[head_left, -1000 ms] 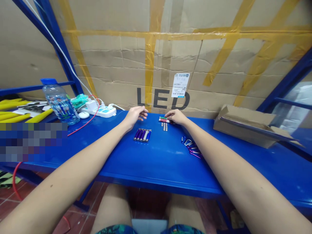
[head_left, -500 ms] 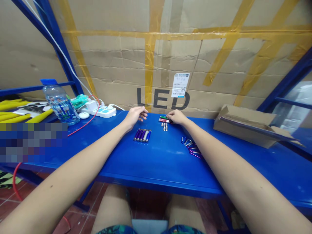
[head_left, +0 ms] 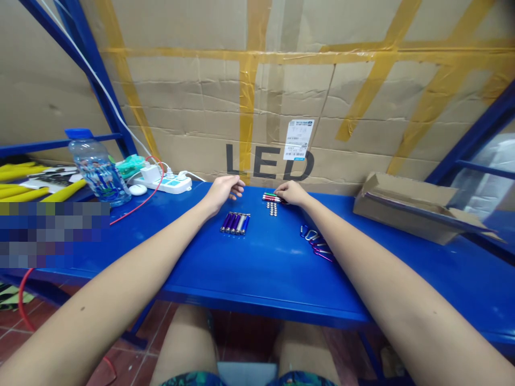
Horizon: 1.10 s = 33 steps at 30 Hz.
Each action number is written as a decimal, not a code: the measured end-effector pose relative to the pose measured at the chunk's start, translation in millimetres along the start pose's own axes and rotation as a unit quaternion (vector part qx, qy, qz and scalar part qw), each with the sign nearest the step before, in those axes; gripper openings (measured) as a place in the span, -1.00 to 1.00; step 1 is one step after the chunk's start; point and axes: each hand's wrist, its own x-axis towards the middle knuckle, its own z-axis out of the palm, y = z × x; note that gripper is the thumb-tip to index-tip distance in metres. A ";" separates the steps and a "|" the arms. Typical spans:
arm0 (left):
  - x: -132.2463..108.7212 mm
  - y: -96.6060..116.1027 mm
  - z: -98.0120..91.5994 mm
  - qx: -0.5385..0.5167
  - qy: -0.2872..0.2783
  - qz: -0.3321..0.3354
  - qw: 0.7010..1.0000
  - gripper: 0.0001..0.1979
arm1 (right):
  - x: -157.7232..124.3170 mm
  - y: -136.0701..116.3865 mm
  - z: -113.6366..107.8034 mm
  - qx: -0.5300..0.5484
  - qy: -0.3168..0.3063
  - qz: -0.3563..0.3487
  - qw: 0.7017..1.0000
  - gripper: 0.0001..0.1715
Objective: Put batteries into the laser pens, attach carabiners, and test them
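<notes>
My left hand hovers over the blue table behind a row of small metal torches in purple, silver and blue. Its fingers are loosely curved and apart, with nothing in them. At the back of the table, my right hand has its fingertips closed on the end of a green torch. A red torch lies alongside, close to the same fingers. Just in front sit small round button cells in short columns. Several carabiners, blue, silver and purple, lie left of my right forearm, which may hide some.
An open cardboard box stands at the right. On the left are a water bottle, a white power strip and a red cable. A large taped carton marked LED walls off the back.
</notes>
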 end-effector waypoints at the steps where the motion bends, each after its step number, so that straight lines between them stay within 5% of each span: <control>1: 0.2 -0.2 -0.3 0.000 -0.001 0.000 1.000 -0.67 | 0.1 0.1 0.0 0.001 -0.001 -0.001 1.000 -0.74; 19: 2.2 -5.5 -0.1 0.079 0.002 0.041 0.996 -0.71 | -5.9 -5.1 -0.4 0.013 -0.005 -0.009 1.000 -0.73; 24: -1.3 -12.9 0.0 0.236 -0.031 0.137 0.962 -0.82 | -4.7 -4.6 0.1 0.006 0.003 -0.012 1.000 -0.71; 33: -7.5 -13.4 1.4 0.364 -0.131 0.165 0.907 -0.86 | -11.5 -10.4 -6.3 -0.017 0.041 -0.021 0.999 -0.69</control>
